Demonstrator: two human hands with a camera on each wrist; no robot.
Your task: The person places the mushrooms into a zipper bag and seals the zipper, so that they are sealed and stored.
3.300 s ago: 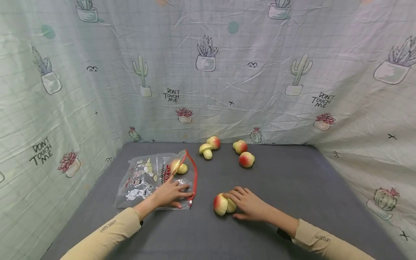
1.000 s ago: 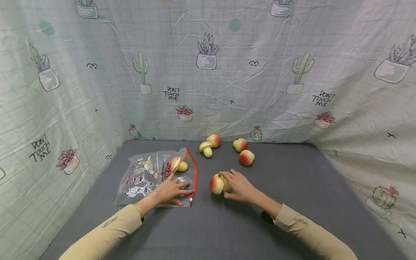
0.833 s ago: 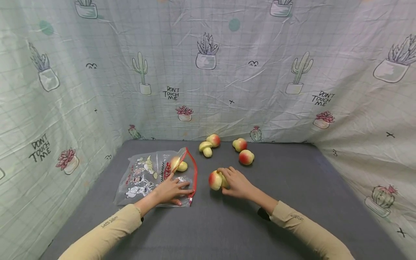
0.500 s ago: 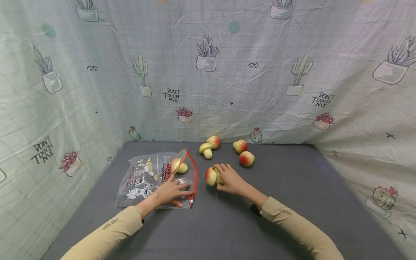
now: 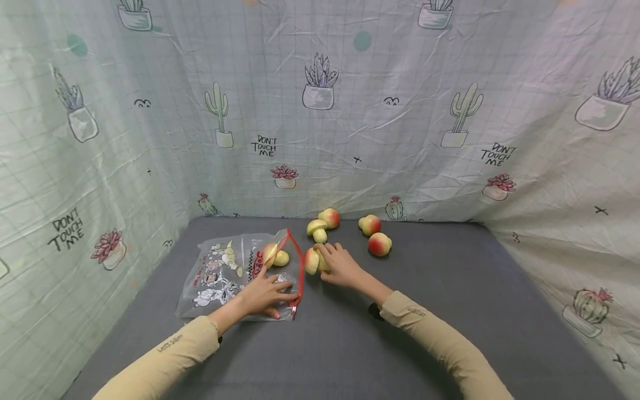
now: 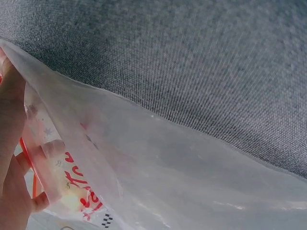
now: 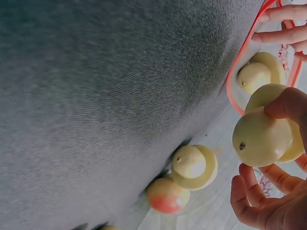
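Observation:
A clear plastic bag (image 5: 215,278) with cartoon prints and a red zip edge lies flat on the left. One yellow toy mushroom (image 5: 281,259) is inside, near its mouth. My left hand (image 5: 260,294) rests on the bag at the red edge, fingers spread; some fingers show through the plastic in the left wrist view. My right hand (image 5: 342,266) pinches another toy mushroom (image 7: 261,139) by its stem, between thumb and fingers. That mushroom, yellow with a reddish cap, is beside the bag's red-edged mouth.
Behind the right hand lie two toy mushrooms, one yellow mushroom (image 5: 318,229) and one red-tinged mushroom (image 5: 330,217). Farther right are a mushroom (image 5: 370,224) and a red-capped mushroom (image 5: 379,244). A cactus-print curtain (image 5: 400,139) hangs behind the grey table (image 5: 450,289).
My right hand has taken hold of the toy mushroom from the table's middle and carried it leftward and away from me to the bag's mouth. The left hand has stayed on the bag.

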